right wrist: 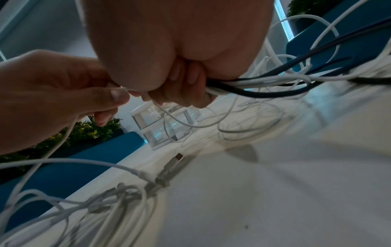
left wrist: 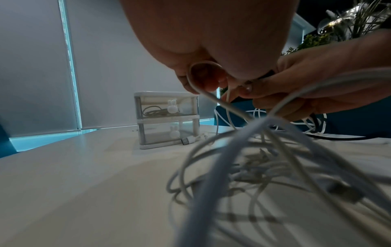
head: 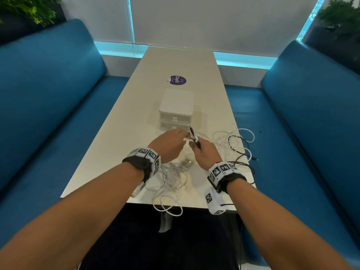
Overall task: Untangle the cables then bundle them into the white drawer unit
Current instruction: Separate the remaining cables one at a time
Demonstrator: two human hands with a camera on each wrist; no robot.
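Note:
A tangle of white cables [head: 171,180] lies on the table's near end, with more white and black cables [head: 236,142] to the right. My left hand [head: 171,143] pinches a thin white cable [left wrist: 203,88] just in front of the white drawer unit [head: 176,112]. My right hand [head: 204,152] grips a bunch of black and white cables [right wrist: 232,85] close beside it. The unit [left wrist: 167,119] has two clear drawers, both closed; a coiled cable [left wrist: 153,112] lies in the top one. A USB plug [right wrist: 176,158] rests on the table.
The long white table [head: 181,63] carries a purple round sticker [head: 176,80] beyond the unit. Blue sofas [head: 48,90] flank both sides. A loop of white cable [head: 169,208] hangs over the near table edge. Plants stand in both back corners.

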